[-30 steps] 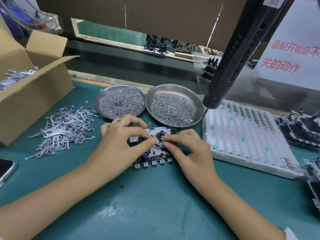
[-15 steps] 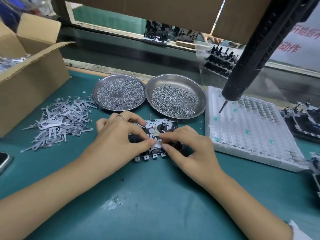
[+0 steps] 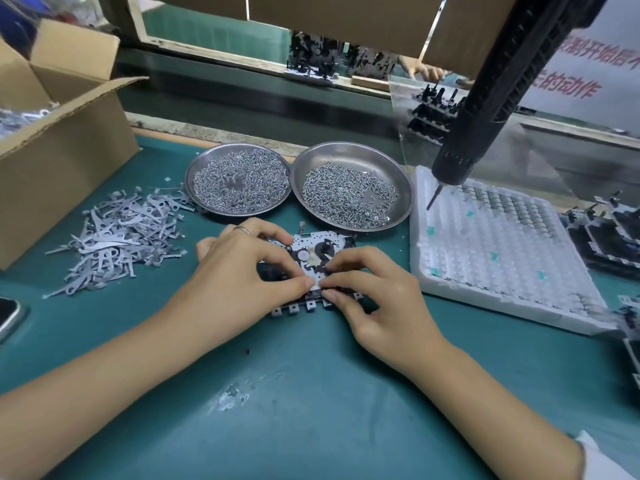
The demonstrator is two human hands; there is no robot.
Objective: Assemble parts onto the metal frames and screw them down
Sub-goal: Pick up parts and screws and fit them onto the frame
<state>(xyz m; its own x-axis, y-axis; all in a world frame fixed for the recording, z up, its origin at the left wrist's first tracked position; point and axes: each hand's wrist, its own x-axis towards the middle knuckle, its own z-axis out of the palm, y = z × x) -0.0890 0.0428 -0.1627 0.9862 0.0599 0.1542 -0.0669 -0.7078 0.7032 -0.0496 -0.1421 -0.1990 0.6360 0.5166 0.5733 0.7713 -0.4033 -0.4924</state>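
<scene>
Green mat [image 3: 311, 410]: two screw dishes [image 3: 349, 157], one metal frame [image 3: 311, 247].

just one view here, a wide-angle cam worn on the person's head, looking forward and down over the teal bench [image 3: 311, 410]. it sits close in, so both forearms run up from the bottom corners and the metal frame [image 3: 311, 258] lands about mid-picture. the far edge reaches the conveyor [image 3: 242, 98] behind the bench, with the edges bowed.
</scene>
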